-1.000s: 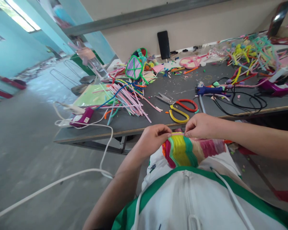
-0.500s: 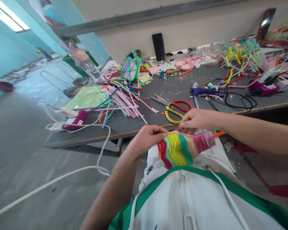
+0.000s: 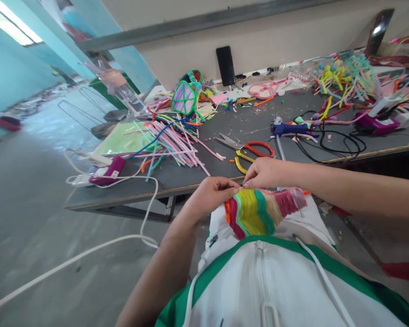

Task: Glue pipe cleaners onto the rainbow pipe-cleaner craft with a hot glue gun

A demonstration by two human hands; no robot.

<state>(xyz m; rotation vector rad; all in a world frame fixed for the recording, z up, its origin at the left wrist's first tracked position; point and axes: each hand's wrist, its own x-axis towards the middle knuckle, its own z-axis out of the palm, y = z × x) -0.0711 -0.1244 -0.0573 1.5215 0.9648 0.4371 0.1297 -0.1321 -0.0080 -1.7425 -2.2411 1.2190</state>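
Observation:
A striped pipe-cleaner piece [image 3: 250, 210] in orange, crimson, yellow, teal, cream and pink lies over my lap. My left hand [image 3: 209, 195] grips its upper left edge between thumb and fingers. Right beside those fingertips, my right hand [image 3: 264, 173] pinches at the same top edge; the exact strand between its fingers is too small to make out. Just beyond the right hand, scissors [image 3: 236, 144] with one red and one yellow handle rest on the table, the yellow loop partly covered by that hand.
On the dark table [image 3: 225, 129] lie a bundle of pink pipe cleaners [image 3: 177, 143], a blue glue gun [image 3: 289, 129] with a black cord, and a green-edged craft piece [image 3: 184, 97]. A phone [image 3: 225, 66] leans on the wall. A purple power strip [image 3: 107, 171] sits at the left corner, its white cable hanging down.
My right hand has moved left along the top edge, up to my left fingertips, and covers part of the yellow scissor handle. My left hand stays in place.

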